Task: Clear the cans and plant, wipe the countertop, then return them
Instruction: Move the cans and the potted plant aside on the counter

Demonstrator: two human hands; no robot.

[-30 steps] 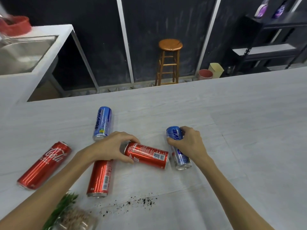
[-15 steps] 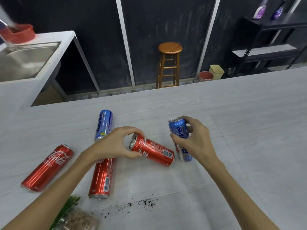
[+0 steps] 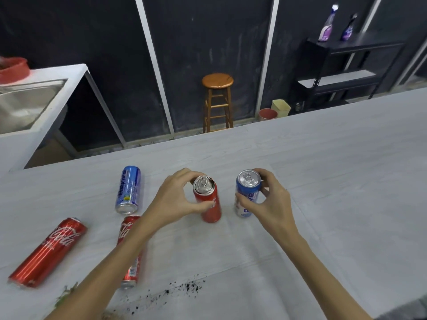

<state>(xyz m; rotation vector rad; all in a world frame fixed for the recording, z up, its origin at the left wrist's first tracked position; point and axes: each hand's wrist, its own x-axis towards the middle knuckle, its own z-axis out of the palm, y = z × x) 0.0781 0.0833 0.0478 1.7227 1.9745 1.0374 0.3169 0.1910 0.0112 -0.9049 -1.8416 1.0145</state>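
- Left hand (image 3: 172, 200) at frame center, fingers curled round an upright red can (image 3: 209, 205), gripping near the top; can base on the tabletop (image 3: 335, 181).
- Right hand (image 3: 273, 204) just right of it, fingers wrapped round an upright blue can (image 3: 247, 192), thumb on the near side; pull-tab top facing the camera.
- Two held cans close together, not touching.
- Second blue can (image 3: 128, 189) lying on its side, left of center, base end toward the camera.
- Red can lying flat (image 3: 48, 250) at lower left, logo up, tilted diagonally.
- Another lying red can (image 3: 130, 250) partly hidden under the left forearm, its upper end just beside the lying blue can's base.
- Dark soil specks (image 3: 182, 288) scattered on the tabletop at lower center.
- Bit of green plant (image 3: 67, 294) at the lower left edge, mostly covered by the arm.
- Wooden stool (image 3: 217, 100) beyond the tabletop, upper center.
- Sink (image 3: 25, 105) at upper left.
- Black shelf (image 3: 346, 65) with two spray bottles (image 3: 327, 26) at upper right.
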